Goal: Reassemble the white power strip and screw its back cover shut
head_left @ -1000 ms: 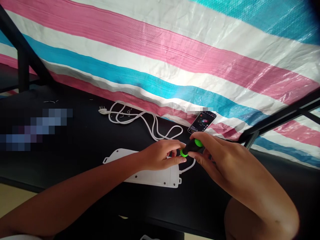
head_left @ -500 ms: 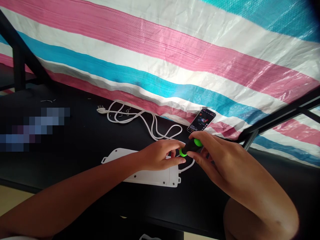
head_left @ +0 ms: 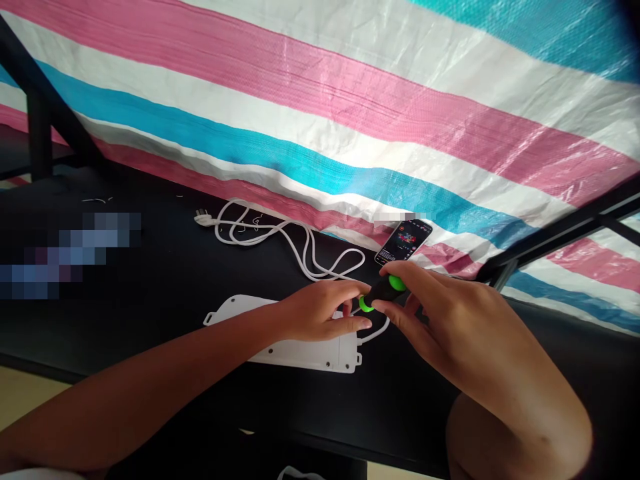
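A white power strip [head_left: 300, 355] lies on the black tabletop, with dark screw points in the face turned up. My right hand [head_left: 440, 320] is closed round the black and green handle of a screwdriver [head_left: 385, 291], held at a slant over the strip's right end. Its shaft runs down behind my left fingers, so where the tip sits is hidden. My left hand [head_left: 325, 310] lies over the strip, thumb and index finger apart on either side of the shaft. The index fingertip is close to the green collar; I cannot tell whether it touches.
The strip's white cable [head_left: 310, 250] loops across the back of the table [head_left: 165, 267] to a plug [head_left: 203, 217]. A lit phone [head_left: 404, 240] leans against the striped sheet [head_left: 300, 160] behind. Black frame bars [head_left: 560, 233] stand at both sides. A blurred patch covers the left.
My hands, the screwdriver and the power strip hold nearly the same places. The right forearm has shifted very slightly, and the picture on the phone screen differs.
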A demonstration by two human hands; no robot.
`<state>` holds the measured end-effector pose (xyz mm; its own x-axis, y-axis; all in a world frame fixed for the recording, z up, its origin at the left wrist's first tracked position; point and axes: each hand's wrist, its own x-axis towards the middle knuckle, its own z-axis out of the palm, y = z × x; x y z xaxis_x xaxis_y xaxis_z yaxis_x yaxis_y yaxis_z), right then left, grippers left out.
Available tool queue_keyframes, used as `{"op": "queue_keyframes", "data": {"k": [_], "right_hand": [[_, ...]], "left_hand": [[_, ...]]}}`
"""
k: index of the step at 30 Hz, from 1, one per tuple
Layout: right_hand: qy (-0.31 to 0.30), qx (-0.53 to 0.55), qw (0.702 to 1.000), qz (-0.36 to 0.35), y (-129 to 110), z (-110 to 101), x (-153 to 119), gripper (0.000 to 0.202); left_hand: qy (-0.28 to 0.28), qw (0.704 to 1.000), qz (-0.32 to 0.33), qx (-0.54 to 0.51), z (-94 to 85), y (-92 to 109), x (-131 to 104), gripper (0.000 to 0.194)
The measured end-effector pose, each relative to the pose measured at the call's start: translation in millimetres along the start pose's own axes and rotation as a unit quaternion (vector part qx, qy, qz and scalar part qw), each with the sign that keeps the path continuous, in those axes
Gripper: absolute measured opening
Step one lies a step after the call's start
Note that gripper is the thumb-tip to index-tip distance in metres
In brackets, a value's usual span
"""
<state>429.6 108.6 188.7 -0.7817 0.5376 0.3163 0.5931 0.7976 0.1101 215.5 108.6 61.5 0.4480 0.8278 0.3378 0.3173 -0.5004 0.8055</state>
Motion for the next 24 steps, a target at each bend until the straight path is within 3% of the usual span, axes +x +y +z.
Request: {"op": "queue_keyframes", "data": {"k": [9,19,22,24], "right_hand": [[-0.010,0.053,0.999,0.004,0.4,2.3,3.5,0.029],[0.000,0.027,1.000,0.001,0.1,2.1,1.9,0.031],[-0.008,0.028,1.000,0.006,2.3,0.4,2.1,0.030],[-0.012,0.030,0.999,0.003,4.4,-1.4,1.9,0.029]], "left_hand": [[-0.023,1.000,0.000,-0.004,-1.4,-0.4,1.0,0.031],[-0.035,0.999,-0.014,0.021,-3.1,-1.3,0.8,0.036],[-0.054,0.997,0.006,0.058,-5.7,-5.6,0.8,0.046],[-0.075,0.993,0.008,0.092,-7.0,-10.9,0.8,0.064]]}}
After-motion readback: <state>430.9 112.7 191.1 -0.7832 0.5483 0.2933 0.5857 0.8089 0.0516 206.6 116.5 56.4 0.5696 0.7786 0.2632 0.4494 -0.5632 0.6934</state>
